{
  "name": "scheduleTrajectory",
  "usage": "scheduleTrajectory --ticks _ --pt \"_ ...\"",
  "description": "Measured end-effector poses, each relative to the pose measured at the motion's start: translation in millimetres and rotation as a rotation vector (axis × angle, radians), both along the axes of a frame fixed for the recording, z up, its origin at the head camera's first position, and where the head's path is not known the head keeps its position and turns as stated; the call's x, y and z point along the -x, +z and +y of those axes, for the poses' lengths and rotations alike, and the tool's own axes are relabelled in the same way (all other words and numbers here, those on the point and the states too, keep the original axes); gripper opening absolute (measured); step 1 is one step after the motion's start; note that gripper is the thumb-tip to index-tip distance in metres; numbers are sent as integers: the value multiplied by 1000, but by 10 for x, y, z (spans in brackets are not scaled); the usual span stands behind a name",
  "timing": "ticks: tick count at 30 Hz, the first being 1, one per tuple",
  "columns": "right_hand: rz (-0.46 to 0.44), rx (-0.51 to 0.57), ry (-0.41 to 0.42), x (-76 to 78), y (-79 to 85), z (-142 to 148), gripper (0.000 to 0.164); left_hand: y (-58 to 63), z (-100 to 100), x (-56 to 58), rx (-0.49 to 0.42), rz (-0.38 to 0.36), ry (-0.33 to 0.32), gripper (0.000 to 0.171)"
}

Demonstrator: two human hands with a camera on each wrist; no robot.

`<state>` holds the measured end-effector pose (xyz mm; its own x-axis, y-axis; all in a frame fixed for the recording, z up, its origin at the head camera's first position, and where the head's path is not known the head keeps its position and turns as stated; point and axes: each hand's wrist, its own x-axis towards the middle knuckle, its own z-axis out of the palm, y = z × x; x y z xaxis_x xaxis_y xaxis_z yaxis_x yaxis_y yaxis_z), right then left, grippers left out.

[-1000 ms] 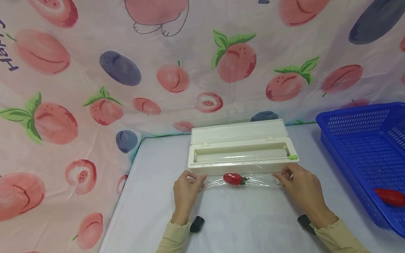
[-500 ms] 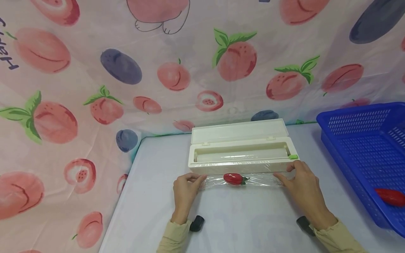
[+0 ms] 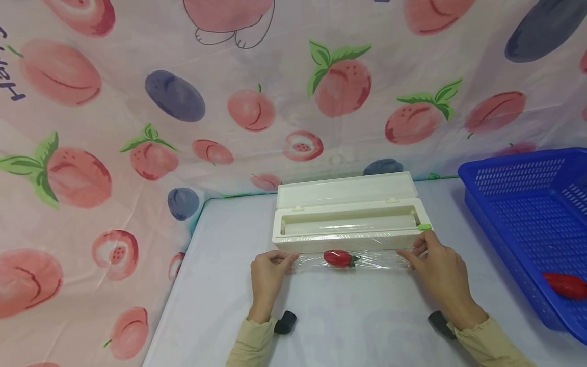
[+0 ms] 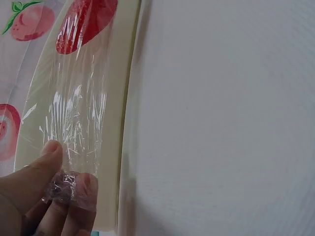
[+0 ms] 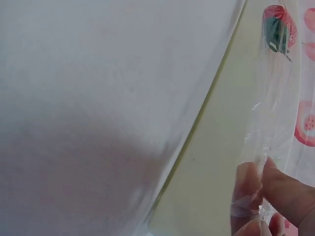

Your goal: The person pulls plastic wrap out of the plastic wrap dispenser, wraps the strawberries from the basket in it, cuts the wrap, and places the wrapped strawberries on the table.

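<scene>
A strip of clear cling film [image 3: 382, 260] stretches between the two hands along the front of a white cling film dispenser [image 3: 348, 242]. Wrapped in the film near its middle is a glossy red, pepper-shaped item [image 3: 338, 258] with a green leafy cap pointing right. My left hand [image 3: 268, 280] pinches the film's left end; bunched film shows across its fingers [image 4: 87, 184] in the left wrist view. At the other end my right hand [image 3: 442, 272] pinches the film between thumb and fingers, close to the dispenser's front right corner.
The dispenser's lid [image 3: 346, 189] is raised, with a film roll [image 3: 350, 224] inside and a green slider [image 3: 425, 227] at its right end. A blue perforated basket [image 3: 509, 250] stands at right, holding another red item [image 3: 566, 286]. A fruit-print cloth [image 3: 275, 66] hangs behind.
The right hand's fingers have spread slightly from the thumb and shifted up toward the dispenser's corner. The left hand, film and red item stay nearly in place.
</scene>
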<state>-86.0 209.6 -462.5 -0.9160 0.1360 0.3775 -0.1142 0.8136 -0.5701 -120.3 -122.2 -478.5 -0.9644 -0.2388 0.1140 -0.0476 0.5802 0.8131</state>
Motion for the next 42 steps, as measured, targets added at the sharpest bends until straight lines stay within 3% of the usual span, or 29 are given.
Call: scheduleTrajectory --ticks 8,26,36,42 --pt "8 32 0 -21 5 3 34 8 1 -7 30 9 18 25" --pt "19 78 7 -24 25 -3 36 27 -14 -21 -4 -16 -6 22" --pt "-122 96 13 -29 44 54 38 43 -24 -17 -22 -29 -7 21" --pt "-133 67 26 -13 52 69 37 22 -36 -5 -35 -34 -22 23"
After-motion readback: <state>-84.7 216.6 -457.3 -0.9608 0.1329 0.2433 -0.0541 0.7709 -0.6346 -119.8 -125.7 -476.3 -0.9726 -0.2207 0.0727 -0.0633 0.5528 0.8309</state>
